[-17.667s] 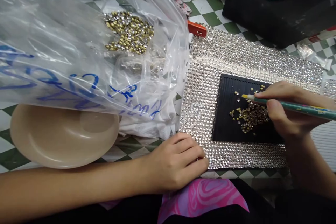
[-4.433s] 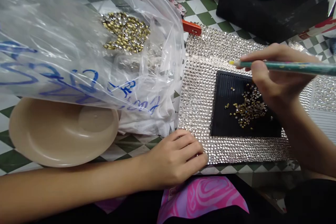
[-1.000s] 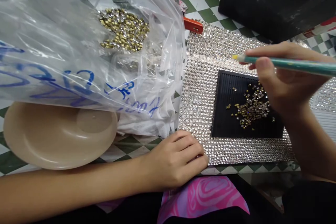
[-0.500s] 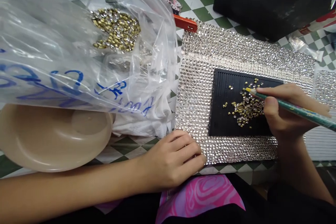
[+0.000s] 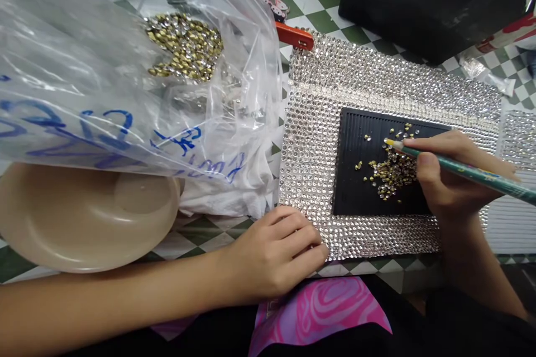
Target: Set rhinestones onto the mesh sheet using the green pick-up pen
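My right hand (image 5: 454,178) is closed around a green pencil (image 5: 477,169) with a yellowish tip. That tip touches or hovers just over a small stone at the upper left edge of a pile of gold-backed rhinestones (image 5: 396,170). The pile lies on a black ridged tray (image 5: 355,189), on top of a board covered with rows of silver rhinestones (image 5: 310,145). My left hand (image 5: 285,251) rests on the board's near left corner, its fingers loosely bent and slightly apart, with nothing seen in them. The left thumb is hidden.
A clear plastic bag (image 5: 96,67) with blue writing and more rhinestones (image 5: 188,47) lies at the left, over a beige bowl (image 5: 84,223). A red-orange handle (image 5: 294,36) overlaps the board's far corner. A black box-like object (image 5: 389,17) stands behind on the checkered cloth (image 5: 307,0).
My right hand has shifted slightly left with the pencil, and a small stone now shows by its tip. My left hand stays on the board's corner.
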`<action>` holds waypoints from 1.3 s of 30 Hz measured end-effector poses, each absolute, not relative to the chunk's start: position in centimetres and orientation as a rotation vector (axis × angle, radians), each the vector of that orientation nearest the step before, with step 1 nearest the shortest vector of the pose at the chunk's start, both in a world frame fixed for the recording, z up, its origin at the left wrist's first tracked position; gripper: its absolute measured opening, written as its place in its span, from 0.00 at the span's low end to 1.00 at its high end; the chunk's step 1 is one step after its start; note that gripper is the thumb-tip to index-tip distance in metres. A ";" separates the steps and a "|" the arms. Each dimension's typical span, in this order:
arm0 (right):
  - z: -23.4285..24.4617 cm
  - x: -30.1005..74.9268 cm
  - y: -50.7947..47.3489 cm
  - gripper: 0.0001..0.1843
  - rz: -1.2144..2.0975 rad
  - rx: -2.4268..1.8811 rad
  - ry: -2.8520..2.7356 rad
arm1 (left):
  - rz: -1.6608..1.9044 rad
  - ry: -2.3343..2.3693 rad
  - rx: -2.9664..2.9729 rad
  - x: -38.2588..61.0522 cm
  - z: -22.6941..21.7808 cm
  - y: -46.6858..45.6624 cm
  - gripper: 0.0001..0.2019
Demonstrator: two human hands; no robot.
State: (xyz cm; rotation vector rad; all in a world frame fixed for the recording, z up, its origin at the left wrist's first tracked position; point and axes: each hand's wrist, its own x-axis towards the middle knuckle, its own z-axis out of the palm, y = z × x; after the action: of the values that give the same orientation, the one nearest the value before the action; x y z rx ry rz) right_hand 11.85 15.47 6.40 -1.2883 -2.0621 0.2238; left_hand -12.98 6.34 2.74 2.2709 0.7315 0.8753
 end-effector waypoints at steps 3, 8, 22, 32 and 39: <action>6.5 11.7 15.6 0.15 0.301 -1.337 -1.948 | 0.878 0.721 2.271 -12.9 2.7 6.5 0.12; 6.9 11.6 15.9 0.13 0.367 -1.352 -1.873 | 0.885 0.733 2.269 -12.8 2.6 6.5 0.12; 6.2 12.1 16.1 0.14 0.293 -1.398 -1.943 | 0.899 0.723 2.274 -12.9 2.6 6.3 0.11; 8.3 11.1 17.8 0.11 0.370 -1.370 -1.975 | 0.902 0.722 2.280 -13.0 2.6 6.2 0.12; 7.0 7.9 22.2 0.07 0.524 -1.142 -2.146 | 0.904 0.726 2.280 -12.9 2.6 6.3 0.12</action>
State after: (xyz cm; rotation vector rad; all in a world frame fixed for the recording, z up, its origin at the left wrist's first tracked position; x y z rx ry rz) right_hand 7.86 22.22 7.04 -1.1418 -2.1456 0.5237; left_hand -12.95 6.35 2.58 2.2796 0.7262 0.9043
